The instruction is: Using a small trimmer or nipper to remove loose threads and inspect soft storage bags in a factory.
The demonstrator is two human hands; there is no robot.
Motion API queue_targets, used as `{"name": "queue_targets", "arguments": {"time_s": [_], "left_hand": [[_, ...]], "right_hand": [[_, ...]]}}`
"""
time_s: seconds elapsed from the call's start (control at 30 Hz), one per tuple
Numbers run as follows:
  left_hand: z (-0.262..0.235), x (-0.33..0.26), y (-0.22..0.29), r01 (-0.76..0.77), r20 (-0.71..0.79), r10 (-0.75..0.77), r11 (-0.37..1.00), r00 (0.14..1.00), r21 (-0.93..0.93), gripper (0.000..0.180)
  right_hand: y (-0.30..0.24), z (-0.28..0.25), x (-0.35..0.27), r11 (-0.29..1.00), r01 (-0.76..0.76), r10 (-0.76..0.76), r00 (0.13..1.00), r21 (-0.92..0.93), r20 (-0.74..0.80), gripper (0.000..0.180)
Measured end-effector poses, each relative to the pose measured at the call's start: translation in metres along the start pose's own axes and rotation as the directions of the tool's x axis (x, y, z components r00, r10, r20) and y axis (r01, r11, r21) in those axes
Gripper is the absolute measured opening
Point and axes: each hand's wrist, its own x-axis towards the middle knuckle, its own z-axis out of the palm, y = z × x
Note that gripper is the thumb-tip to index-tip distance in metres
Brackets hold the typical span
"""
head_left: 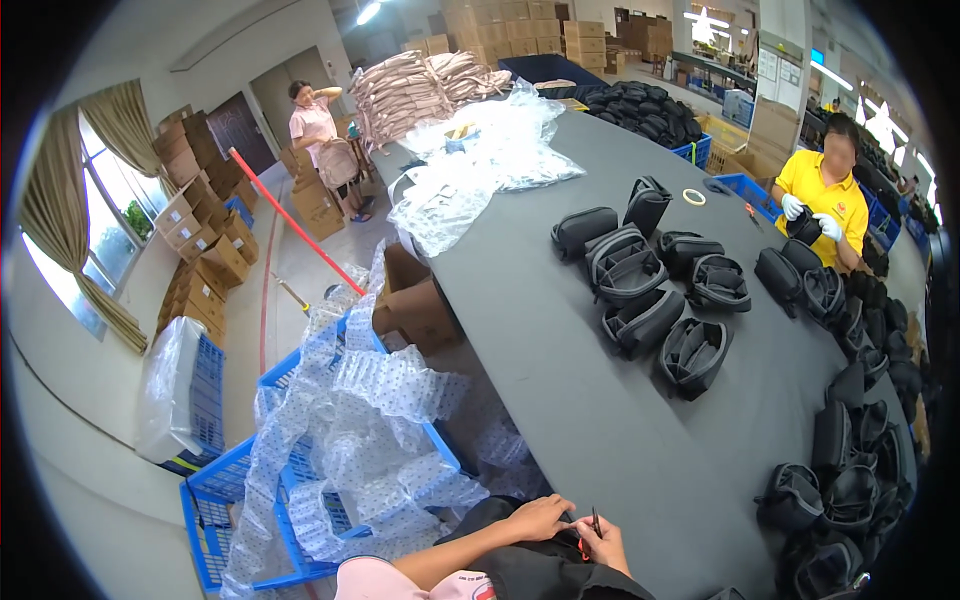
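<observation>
Low in the head view, at the table's near edge, both my hands are close together over my lap. My left hand (540, 517) has its fingers closed on a black fabric item (487, 514), partly hidden by the hand and arm. Just to its right, my right hand (602, 545) grips a small pointed tool (596, 522) with a dark tip standing up and an orange-red part below; its exact kind is too small to tell. Several black padded cases stand on the grey table (560, 420) ahead, among them an open-topped case with dividers (625, 262).
To my left, a blue crate (215, 515) overflows with bubble film (370, 430). More black cases (850, 495) crowd the table's right side. Clear plastic bags (490, 150) and a tape roll (694, 197) lie farther off. A gloved co-worker in yellow (845, 205) handles a case across the table.
</observation>
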Motion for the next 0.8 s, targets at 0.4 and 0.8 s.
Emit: {"name": "queue_targets", "arguments": {"time_s": [0.4,0.8], "left_hand": [[-0.285,0.068,-0.052,0.059,-0.870,-0.074,0.997,0.487,-0.051,0.020],[-0.284,0.128,-0.123,-0.578,-0.672,-0.452,0.348,0.587,-0.738,0.019]], "right_hand": [[0.001,0.013,-0.010,0.994,-0.104,0.101,0.993,-0.045,-0.060,0.015],[0.009,0.018,-0.013,0.982,-0.179,0.174,0.981,-0.064,-0.082,0.017]]}}
